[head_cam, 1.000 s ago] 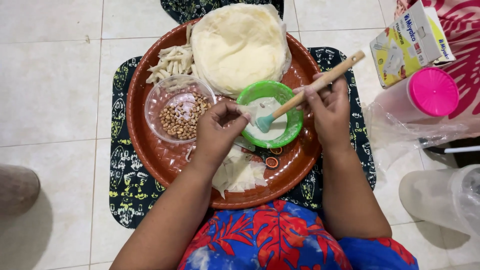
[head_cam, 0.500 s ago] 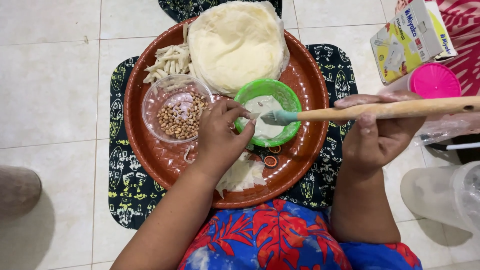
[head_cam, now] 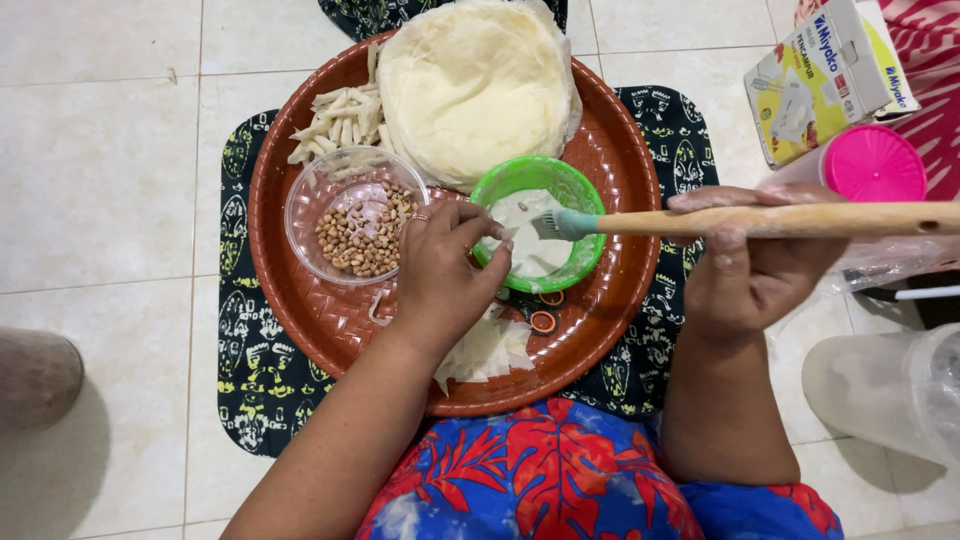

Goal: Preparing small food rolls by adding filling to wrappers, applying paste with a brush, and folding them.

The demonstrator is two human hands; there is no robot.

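A pale tiled floor (head_cam: 90,180) is seen from above, with a dark patterned mat (head_cam: 240,330) laid on it and a round brown woven tray (head_cam: 300,300) set on the mat. At the tray's left a clear bowl (head_cam: 310,215) of peanuts is placed, with cut pale strips (head_cam: 335,120) behind it and a stack of thin wrappers (head_cam: 475,85) at the back. The left hand (head_cam: 440,275) is rested between the clear bowl and a green bowl (head_cam: 575,190) of white paste, its fingertips (head_cam: 495,232) drawn together on the green bowl's near-left rim. A brush (head_cam: 740,220) is pinched by the right hand (head_cam: 760,275), thumb on top; its long axis is laid left to right, bristles over the paste, just right of the left fingertips. A box (head_cam: 825,75) and a pink-lidded cup (head_cam: 870,165) are seen at far right.
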